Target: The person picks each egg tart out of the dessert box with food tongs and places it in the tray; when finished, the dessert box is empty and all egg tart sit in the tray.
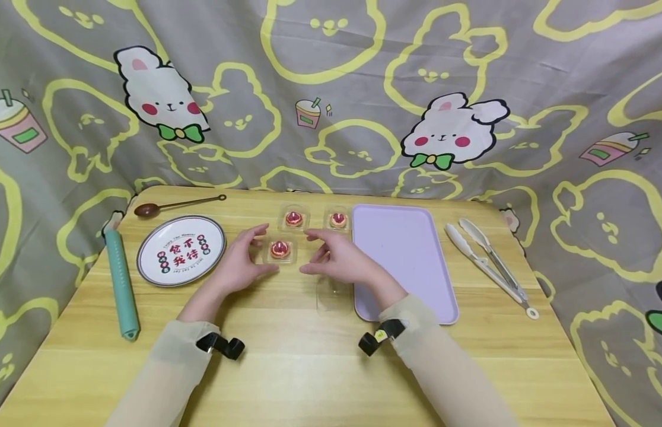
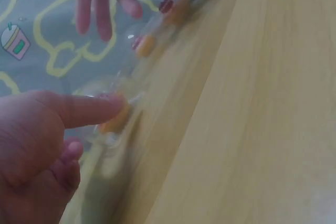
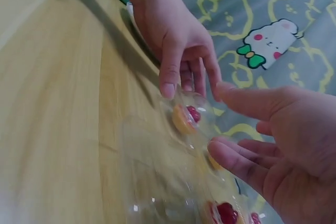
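A small fruit tart [image 1: 280, 249] in a clear plastic box [image 1: 293, 256] lies between the two hands. My left hand [image 1: 239, 264] is at the box's left side, fingers and thumb spread apart; whether they touch it I cannot tell. To its right, my right hand [image 1: 339, 258] hovers with thumb and fingers apart, nothing between them. Behind are two more boxed tarts, one tart [image 1: 293, 219] at left and another tart [image 1: 339, 220] at right. A clear plastic container [image 1: 331, 299] sits below my right hand; in the right wrist view this container [image 3: 152, 182] looks transparent.
A lilac tray [image 1: 400, 261] lies right of the hands, with tongs [image 1: 488, 261] beyond it. On the left are a white plate [image 1: 176, 270] with printed characters, a brown spoon [image 1: 149, 210] and a teal rolled item [image 1: 121, 284]. A patterned curtain [image 1: 331, 136] hangs behind the table.
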Demonstrator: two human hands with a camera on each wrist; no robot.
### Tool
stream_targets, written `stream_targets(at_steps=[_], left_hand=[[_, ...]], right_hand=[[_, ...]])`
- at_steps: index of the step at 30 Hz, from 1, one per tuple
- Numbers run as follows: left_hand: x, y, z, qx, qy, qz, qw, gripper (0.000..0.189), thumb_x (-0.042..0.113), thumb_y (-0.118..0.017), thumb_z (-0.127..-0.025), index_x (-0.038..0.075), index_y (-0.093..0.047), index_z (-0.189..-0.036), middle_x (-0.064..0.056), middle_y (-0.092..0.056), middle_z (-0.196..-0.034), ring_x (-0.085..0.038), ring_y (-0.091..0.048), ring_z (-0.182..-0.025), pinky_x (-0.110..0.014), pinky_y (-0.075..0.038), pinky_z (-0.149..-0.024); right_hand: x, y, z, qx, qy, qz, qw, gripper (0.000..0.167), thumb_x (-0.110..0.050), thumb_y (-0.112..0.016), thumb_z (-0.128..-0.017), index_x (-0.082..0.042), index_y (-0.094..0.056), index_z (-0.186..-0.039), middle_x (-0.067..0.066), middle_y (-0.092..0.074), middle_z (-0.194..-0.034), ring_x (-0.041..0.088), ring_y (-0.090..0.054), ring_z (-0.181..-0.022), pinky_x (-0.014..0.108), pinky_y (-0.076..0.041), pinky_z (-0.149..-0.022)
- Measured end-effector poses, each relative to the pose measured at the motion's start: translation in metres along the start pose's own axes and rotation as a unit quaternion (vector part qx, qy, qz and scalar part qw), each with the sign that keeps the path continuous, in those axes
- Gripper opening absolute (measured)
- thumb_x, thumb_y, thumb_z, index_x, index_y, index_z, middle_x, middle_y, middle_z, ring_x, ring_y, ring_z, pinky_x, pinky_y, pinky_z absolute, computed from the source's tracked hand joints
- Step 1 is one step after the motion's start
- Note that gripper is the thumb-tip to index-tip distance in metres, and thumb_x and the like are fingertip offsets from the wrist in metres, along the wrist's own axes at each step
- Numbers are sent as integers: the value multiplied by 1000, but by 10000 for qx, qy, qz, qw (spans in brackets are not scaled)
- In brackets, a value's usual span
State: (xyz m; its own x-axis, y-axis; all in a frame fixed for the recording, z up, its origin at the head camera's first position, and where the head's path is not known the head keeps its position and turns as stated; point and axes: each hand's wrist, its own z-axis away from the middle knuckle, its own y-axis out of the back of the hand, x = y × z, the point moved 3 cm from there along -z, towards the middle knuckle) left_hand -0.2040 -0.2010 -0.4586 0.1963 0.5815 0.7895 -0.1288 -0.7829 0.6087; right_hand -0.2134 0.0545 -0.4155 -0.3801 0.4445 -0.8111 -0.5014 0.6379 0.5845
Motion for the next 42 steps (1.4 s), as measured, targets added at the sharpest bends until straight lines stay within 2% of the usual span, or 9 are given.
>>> stream_targets(at_steps=[5,10,12,15,17,19,28,35,42], left_hand=[[-5,-1,-8,-333,240,-258,9988,107,19,-98,-76,7,-37,-163,-21,-51,-152,-34,-59,-120,-56,-46,-108],[-9,-3,-15,-662,363,-336,9966,111,22,-98,-77,11,-33,-166,-16,-61,-137,-24,-66,-92,-46,-54,-89],[-9,-4,-16,-756,433,-298,9957,107,22,-98,-78,14,-36,-165,-11,-62,-135,-21,-65,-82,-41,-53,-80],[-12,-5,-18,-793,492,-225,9954,99,23,-97,-79,17,-43,-162,-8,-63,-137,-19,-65,-76,-38,-53,-75],[-15,-5,-18,-762,531,-82,9956,95,22,-96,-80,18,-46,-160,-8,-59,-147,-20,-64,-74,-38,-54,-72],[-19,-4,-18,-702,589,80,9958,93,22,-96,-79,19,-48,-159,-7,-60,-147,-21,-62,-71,-36,-53,-68],[-23,-3,-19,-599,702,430,9948,85,20,-98,-77,13,-56,-151,-7,-65,-132,-23,-57,-72,-32,-47,-60],[-26,-2,-19,-674,889,533,9923,77,16,-99,-74,9,-63,-141,-12,-61,-89,-23,-54,-72,-31,-45,-58],[-26,-4,-22,-653,897,559,9922,75,14,-101,-71,8,-67,-137,-10,-60,-90,-22,-53,-72,-29,-45,-57]], right_hand=[[4,-11,-24,-156,-340,193,9991,92,-22,-90,-88,1,-39,-160,21,-59,-142,10,-72,-84,27,-61,-72],[8,-21,-39,-293,-509,355,9976,98,-22,-92,-86,2,-34,-162,24,-57,-142,9,-71,-78,27,-61,-71],[9,-24,-44,-292,-537,543,9966,99,-24,-92,-86,3,-34,-162,25,-52,-149,12,-72,-84,29,-60,-83],[11,-27,-50,-242,-550,833,9947,99,-27,-92,-85,5,-36,-160,24,-55,-148,23,-69,-110,35,-53,-105],[11,-29,-55,-230,-528,1001,9933,98,-29,-92,-84,5,-39,-159,24,-57,-147,30,-62,-126,39,-45,-115],[11,-30,-59,-249,-491,1037,9931,98,-30,-93,-84,7,-40,-158,24,-57,-146,33,-55,-136,39,-42,-117],[11,-32,-69,-379,-455,1040,9928,93,-26,-96,-80,8,-48,-152,21,-62,-138,31,-59,-126,39,-47,-112],[10,-35,-70,-340,-647,1084,9914,96,-29,-100,-74,6,-51,-150,20,-57,-142,32,-54,-132,40,-42,-117],[11,-35,-69,-198,-621,1153,9912,96,-29,-102,-70,4,-53,-146,19,-55,-141,31,-54,-131,39,-40,-119]])
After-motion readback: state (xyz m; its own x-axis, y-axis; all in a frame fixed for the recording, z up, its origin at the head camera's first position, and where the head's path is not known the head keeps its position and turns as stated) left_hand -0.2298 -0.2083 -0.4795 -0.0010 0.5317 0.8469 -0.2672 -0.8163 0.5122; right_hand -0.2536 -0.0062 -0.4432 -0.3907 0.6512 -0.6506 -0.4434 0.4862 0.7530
